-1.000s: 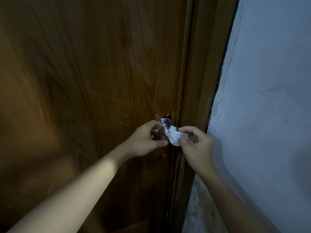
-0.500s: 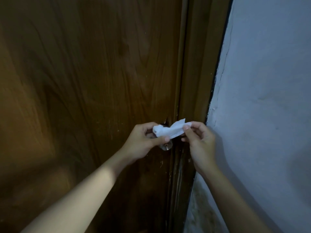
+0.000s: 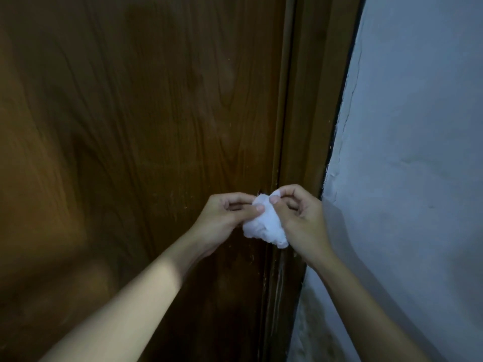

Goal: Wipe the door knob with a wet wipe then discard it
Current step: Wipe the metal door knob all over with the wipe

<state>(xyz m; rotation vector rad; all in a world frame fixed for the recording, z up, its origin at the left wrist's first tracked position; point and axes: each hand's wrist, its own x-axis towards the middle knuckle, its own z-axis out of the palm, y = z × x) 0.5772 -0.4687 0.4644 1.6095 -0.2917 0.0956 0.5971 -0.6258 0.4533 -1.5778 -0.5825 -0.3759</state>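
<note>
A crumpled white wet wipe [image 3: 266, 226] hangs between both hands in front of the brown wooden door [image 3: 146, 142], close to its right edge. My left hand [image 3: 224, 218] pinches the wipe's upper left part with thumb and fingers. My right hand [image 3: 300, 215] pinches its upper right corner. The door knob is hidden behind the wipe and the hands.
The brown door frame [image 3: 311, 121] runs vertically just right of the door's edge. A pale blue-grey plastered wall [image 3: 413, 163] fills the right side, with a rough cracked edge along the frame.
The wipe, stretched flat between both hands half a second ago, now hangs bunched and lower, covering the knob. A second ago the metal knob showed, with the wipe in my right hand only.
</note>
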